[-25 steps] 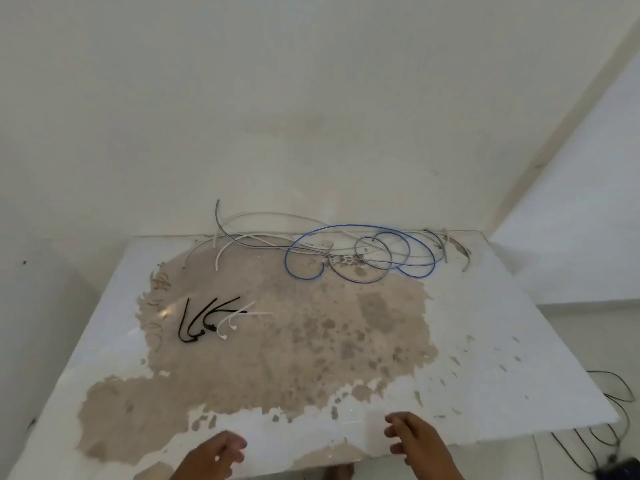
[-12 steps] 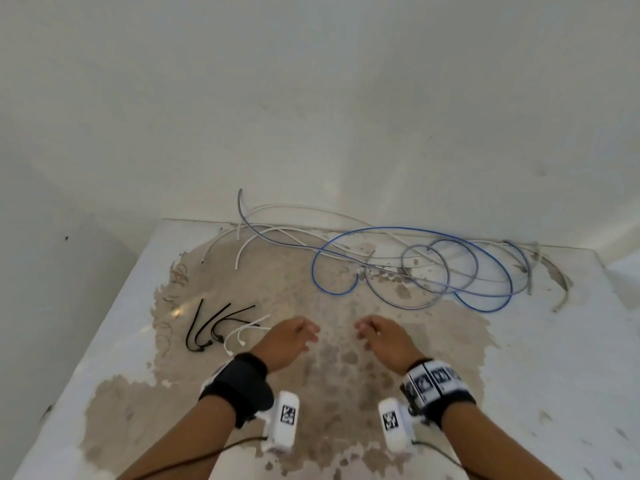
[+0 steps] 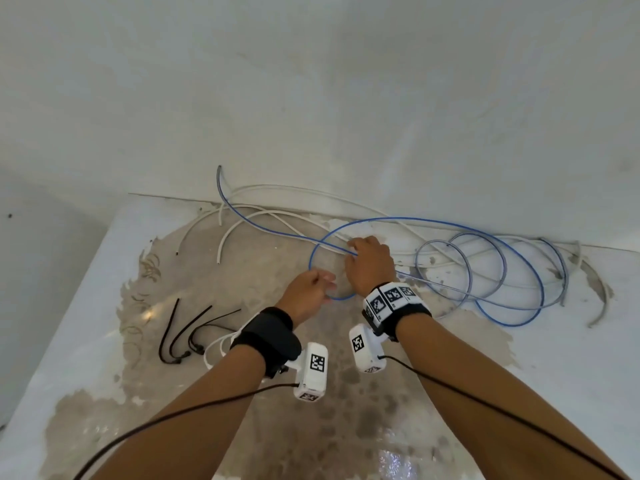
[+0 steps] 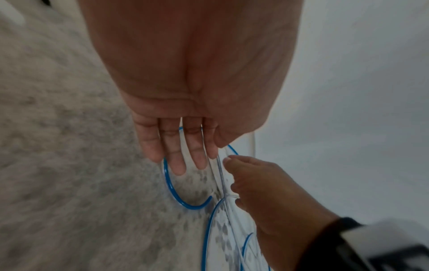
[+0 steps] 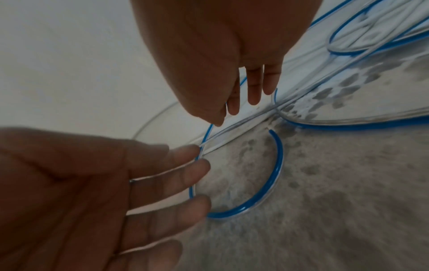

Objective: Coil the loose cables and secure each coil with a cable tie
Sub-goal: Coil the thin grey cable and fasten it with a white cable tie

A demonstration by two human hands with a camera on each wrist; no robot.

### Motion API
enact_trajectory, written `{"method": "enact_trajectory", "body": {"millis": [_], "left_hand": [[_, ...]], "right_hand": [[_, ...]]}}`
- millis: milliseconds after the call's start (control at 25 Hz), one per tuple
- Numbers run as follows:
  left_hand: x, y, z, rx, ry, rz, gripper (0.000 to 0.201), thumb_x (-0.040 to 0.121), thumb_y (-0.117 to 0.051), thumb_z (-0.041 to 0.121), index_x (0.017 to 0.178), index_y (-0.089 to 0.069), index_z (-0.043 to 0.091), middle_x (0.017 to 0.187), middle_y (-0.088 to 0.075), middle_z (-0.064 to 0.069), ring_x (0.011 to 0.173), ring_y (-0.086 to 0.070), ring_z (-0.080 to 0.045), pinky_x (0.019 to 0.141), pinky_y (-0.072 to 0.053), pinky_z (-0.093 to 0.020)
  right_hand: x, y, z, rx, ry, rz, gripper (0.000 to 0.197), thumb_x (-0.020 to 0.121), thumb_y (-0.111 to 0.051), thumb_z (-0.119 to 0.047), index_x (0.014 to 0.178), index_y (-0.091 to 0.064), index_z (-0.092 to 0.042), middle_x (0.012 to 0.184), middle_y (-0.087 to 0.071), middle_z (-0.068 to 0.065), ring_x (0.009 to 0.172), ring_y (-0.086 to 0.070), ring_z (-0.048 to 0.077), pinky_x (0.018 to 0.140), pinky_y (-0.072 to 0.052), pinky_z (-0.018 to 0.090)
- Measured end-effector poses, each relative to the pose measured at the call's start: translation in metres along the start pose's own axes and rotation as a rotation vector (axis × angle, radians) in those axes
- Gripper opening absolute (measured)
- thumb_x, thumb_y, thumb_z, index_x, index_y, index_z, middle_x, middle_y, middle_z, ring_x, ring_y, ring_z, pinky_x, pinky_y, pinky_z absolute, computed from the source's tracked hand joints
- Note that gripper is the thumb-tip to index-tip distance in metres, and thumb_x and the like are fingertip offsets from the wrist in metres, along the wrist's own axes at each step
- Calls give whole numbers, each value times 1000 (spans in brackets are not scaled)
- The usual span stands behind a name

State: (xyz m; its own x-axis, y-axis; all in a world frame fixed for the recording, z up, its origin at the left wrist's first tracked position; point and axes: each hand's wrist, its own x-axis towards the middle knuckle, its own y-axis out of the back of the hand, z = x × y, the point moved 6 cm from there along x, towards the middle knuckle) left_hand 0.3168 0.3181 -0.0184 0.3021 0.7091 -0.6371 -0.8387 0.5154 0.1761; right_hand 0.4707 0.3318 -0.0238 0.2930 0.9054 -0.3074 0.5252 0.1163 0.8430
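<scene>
A blue cable [image 3: 450, 225] is spread in several loose, overlapping loops across the far half of the worn surface [image 3: 571, 358], close to the wall [image 3: 311, 98]. It is thin, with a bright blue core inside a clear, glossy sheath; one free end curves into an open hook near the hands, and another end rises against the wall at the far left. White cables [image 3: 277, 216] are tangled under and beside it, lying in long shallow arcs along the wall edge.

The right hand [image 3: 370, 265] is placed over the crossing of the blue loops, its fingers pointing down onto the strands; whether its grip is closed on a strand cannot be told. The left hand [image 3: 308, 294] is seen just beside it, its grip released, with straight fingers [image 5: 185, 170] touching the near curve of the blue loop.

Black cable ties [image 3: 180, 334] lie to the left on the bare brown patch of the surface, well apart from the cables, and a white cable tie [image 3: 216, 344] is partly hidden behind the left wrist strap [image 3: 266, 336].
</scene>
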Motion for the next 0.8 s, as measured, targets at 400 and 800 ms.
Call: {"method": "enact_trajectory", "body": {"millis": [400, 800], "left_hand": [[27, 1, 17, -320, 51, 44, 29, 108, -38, 29, 126, -53, 12, 120, -66, -4, 96, -67, -22, 69, -50, -27], [9, 14, 16, -1097, 106, 210, 38, 110, -32, 32, 85, -54, 15, 67, -52, 1, 55, -55, -14, 65, -49, -30]], "right_hand": [[0, 2, -5, 22, 57, 106, 17, 96, -56, -24, 108, -67, -19, 107, -66, 5, 101, -60, 30, 88, -48, 44], [-148, -11, 29, 547, 95, 93, 16, 100, -55, -16, 92, -58, -30, 64, -50, -10, 61, -47, 6, 58, -37, 17]]}}
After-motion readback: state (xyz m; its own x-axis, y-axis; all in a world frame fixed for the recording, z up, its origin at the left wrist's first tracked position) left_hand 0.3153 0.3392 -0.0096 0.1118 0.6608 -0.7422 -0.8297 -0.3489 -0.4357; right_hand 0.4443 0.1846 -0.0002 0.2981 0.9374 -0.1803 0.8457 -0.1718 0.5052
